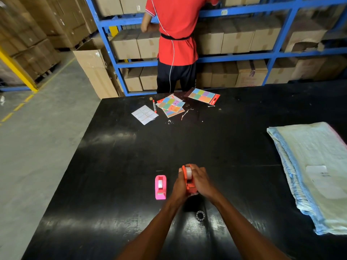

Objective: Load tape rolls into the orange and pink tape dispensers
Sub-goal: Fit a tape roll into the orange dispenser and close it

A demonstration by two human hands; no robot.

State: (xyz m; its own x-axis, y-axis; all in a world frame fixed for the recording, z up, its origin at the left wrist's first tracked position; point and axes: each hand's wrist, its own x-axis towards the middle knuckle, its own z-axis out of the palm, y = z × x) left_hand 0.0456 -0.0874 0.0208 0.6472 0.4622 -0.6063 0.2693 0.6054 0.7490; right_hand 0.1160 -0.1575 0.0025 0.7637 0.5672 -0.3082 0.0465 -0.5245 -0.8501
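The orange tape dispenser [189, 182] is held just above the black table [122, 166], near its front centre, with a clear tape roll [188, 172] seated in its top. My left hand [179, 186] grips its left side and my right hand [201, 182] wraps its right side, fingers over the roll. The pink tape dispenser [160, 187] stands on the table just left of my hands, with a clear roll inside it. A small black ring-shaped core [200, 215] lies on the table below my hands.
Coloured sticker sheets [171, 106], a white label sheet [145, 114] and a red marker [154, 106] lie at the table's far side. A folded pale cloth [317, 166] covers the right side. A person in a red shirt [176, 34] stands at blue shelves of cartons.
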